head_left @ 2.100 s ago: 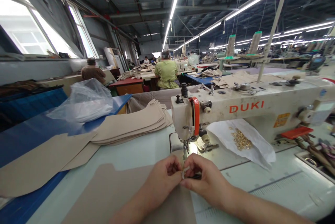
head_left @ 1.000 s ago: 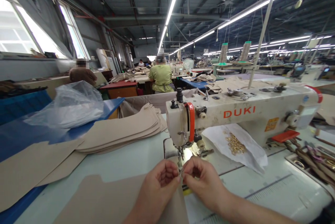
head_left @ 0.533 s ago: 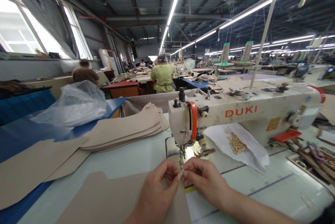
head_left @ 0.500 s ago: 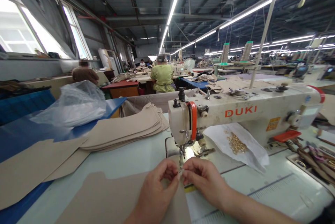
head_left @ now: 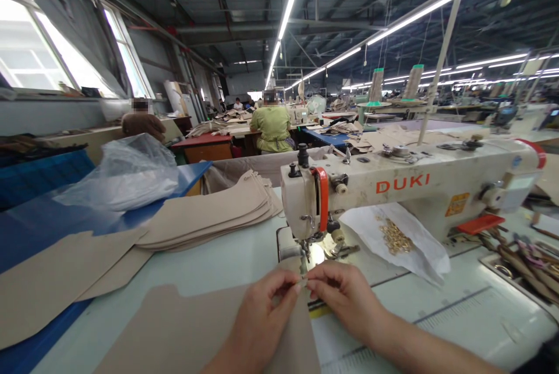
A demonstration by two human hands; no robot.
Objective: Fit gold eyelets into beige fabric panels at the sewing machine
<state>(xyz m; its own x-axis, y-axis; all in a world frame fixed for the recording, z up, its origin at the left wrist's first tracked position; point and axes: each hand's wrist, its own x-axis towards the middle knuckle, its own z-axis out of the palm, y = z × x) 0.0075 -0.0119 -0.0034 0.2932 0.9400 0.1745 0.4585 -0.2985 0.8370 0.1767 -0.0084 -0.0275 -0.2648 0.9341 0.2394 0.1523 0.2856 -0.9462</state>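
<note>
My left hand is closed in a pinch over the right edge of a flat beige panel, which lies on the table below the wrist. Opposite it, my right hand also pinches, its fingertips meeting those of the left. A small pale bit shows between them, too little to name. Just beyond the fingertips stands the sewing machine, its lit needle area close to the panel's narrow upper end.
Stacked beige panels lie to the left, near a clear plastic bag. Gold-coloured metal pieces rest on white paper under the machine arm. Straps and rings fill a tray at right. A person in green sits ahead.
My two hands stay together at the panel's edge, the fingertips shifted very slightly and the pale bit between them turned a little. The machine and stacks are unmoved.
</note>
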